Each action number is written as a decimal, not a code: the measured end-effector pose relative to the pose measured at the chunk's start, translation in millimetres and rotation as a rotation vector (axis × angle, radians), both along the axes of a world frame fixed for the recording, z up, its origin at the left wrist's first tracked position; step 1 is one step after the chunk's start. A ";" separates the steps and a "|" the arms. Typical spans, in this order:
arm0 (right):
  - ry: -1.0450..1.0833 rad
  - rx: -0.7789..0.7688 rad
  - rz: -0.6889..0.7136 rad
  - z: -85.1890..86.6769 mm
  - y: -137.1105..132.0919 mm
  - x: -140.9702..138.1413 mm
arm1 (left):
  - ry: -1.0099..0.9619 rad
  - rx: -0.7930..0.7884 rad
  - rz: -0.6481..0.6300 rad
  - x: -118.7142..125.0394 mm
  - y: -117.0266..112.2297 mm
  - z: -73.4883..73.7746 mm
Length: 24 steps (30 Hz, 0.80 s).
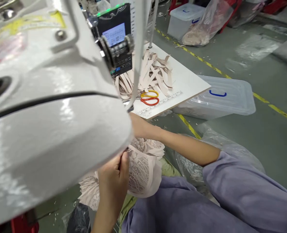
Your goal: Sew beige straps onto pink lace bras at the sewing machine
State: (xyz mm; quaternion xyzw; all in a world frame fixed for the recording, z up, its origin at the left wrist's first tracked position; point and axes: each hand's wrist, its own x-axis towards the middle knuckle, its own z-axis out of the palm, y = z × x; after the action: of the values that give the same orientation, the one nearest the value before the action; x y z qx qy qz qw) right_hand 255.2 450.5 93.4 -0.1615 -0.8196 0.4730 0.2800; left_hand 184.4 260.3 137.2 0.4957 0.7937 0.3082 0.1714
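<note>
A pale pink lace bra (pixel 143 171) hangs below the head of a white sewing machine (pixel 61 129), over my lap. My left hand (pixel 115 170) is closed at the bra's edge, thumb pressed against the fingers, close under the machine head. From the right, my right hand (pixel 140 127) reaches in above the bra cups. Its fingers are hidden behind the machine head, so their grip cannot be seen. The needle area is also out of sight. More ruffled pink lace (pixel 90 191) shows to the left of my left wrist.
On the white table (pixel 187 81) lie pale fabric strips (pixel 158 71), scissors (pixel 149 97) with red and yellow handles and a printed ruler (pixel 163 102). A control screen (pixel 114 35) stands behind the machine. Lidded plastic bins (pixel 228 94) and clear bags (pixel 206 29) are on the floor.
</note>
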 end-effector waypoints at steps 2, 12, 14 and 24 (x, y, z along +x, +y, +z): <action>0.012 -0.044 0.003 1.3 -1.2 0.9 | 0.015 -0.006 0.036 0.3 -3.3 0.7; 0.008 -0.006 -0.061 0.8 -6.8 -1.4 | 0.152 0.135 0.093 -11.1 -22.9 -19.8; 0.004 -0.005 -0.070 0.8 -7.9 -1.6 | 0.149 0.148 0.091 -10.9 -24.5 -21.1; 0.045 -0.015 -0.074 -4.3 -8.7 0.4 | 0.101 0.133 0.094 -2.2 -23.5 -18.2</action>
State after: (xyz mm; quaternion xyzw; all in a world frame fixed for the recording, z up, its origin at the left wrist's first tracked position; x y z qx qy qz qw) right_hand 255.6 441.8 89.1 -0.1832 -0.8029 0.4720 0.3146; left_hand 182.1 236.8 119.0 0.4830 0.8015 0.3426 0.0830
